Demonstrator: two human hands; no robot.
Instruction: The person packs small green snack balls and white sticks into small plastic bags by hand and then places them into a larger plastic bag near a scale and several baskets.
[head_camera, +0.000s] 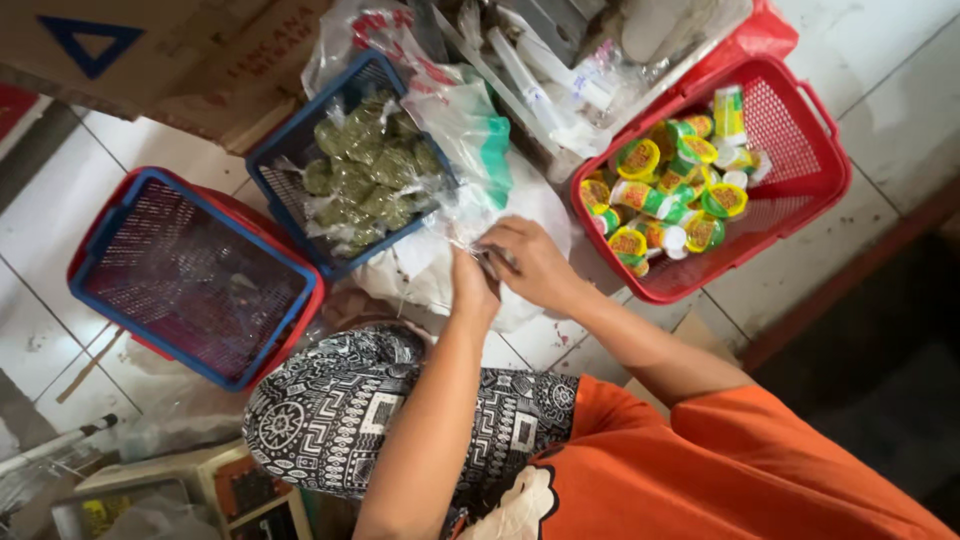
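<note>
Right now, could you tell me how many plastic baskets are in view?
3, perhaps more hidden: red basket of small tubs upper right, small blue basket of green packets upper middle, blue-in-red basket at left.

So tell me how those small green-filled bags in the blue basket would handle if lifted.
The bags look soft and knotted, so probably floppy. Their thin clear film may be slippery. Small, with dried-looking filling, they likely weigh little, and in the blue basket they would slump, not roll.

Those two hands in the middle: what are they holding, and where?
Both the left hand and right hand pinch a small clear plastic bag at its top; what is inside cannot be told.
</note>
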